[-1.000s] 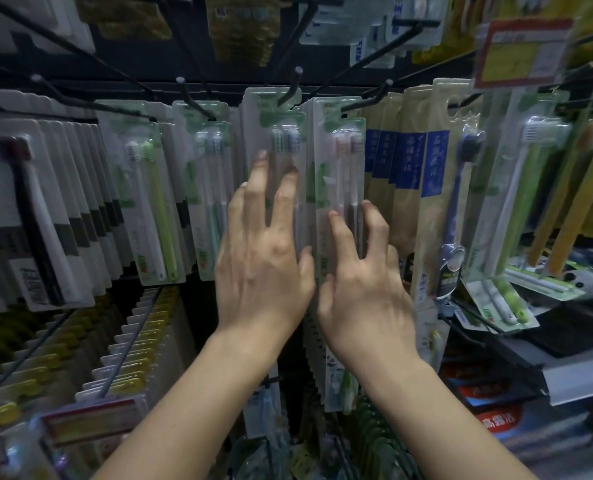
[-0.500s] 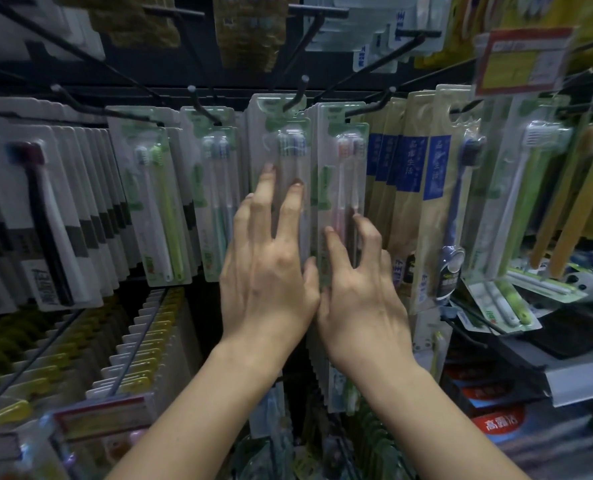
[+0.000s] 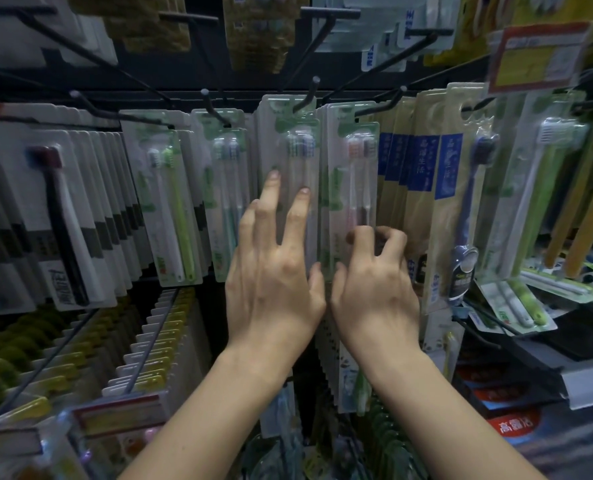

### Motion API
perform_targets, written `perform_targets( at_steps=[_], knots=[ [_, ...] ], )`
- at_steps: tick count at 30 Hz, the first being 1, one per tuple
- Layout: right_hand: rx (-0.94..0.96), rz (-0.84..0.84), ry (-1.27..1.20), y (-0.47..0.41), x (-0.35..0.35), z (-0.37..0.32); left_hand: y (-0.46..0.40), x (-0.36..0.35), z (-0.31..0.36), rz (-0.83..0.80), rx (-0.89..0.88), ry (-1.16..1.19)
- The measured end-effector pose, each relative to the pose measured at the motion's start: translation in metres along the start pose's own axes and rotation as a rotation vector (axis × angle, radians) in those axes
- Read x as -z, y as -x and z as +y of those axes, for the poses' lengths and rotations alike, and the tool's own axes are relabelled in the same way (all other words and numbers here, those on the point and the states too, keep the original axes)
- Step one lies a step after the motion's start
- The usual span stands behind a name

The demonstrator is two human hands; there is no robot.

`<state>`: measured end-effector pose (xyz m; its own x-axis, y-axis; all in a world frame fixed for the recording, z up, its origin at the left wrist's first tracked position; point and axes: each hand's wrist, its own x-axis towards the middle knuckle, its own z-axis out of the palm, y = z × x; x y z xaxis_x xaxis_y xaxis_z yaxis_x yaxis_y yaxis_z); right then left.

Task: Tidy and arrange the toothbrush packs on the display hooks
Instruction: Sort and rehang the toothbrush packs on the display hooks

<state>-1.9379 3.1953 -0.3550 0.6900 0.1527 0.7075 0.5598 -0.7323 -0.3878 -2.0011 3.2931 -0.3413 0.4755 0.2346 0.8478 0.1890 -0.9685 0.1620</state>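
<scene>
Head view: the left hand stays spread, fingertips flat on the centre toothbrush pack. The right hand, flat half a second ago, has curled its fingers, seemingly pinching the neighbouring pack mid-frame. Both packs hang on their hooks; straightening continues.

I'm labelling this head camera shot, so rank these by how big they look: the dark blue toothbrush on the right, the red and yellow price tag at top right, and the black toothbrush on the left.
1. black toothbrush and dark blue toothbrush: alike in length, not ranked.
2. red and yellow price tag: smallest, though it hangs nearer the camera.
</scene>
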Motion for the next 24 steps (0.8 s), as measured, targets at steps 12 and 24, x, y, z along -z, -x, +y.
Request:
perform_targets(
  at_steps=[12,24],
  knots=[
    [-0.08,0.008,-0.133,-0.01,-0.004,0.0,0.003,0.002,-0.008,0.009,0.0,-0.009],
    [-0.105,-0.011,-0.123,-0.008,-0.001,0.002,0.006,0.006,-0.012,0.014,0.004,-0.017]
  ],
)
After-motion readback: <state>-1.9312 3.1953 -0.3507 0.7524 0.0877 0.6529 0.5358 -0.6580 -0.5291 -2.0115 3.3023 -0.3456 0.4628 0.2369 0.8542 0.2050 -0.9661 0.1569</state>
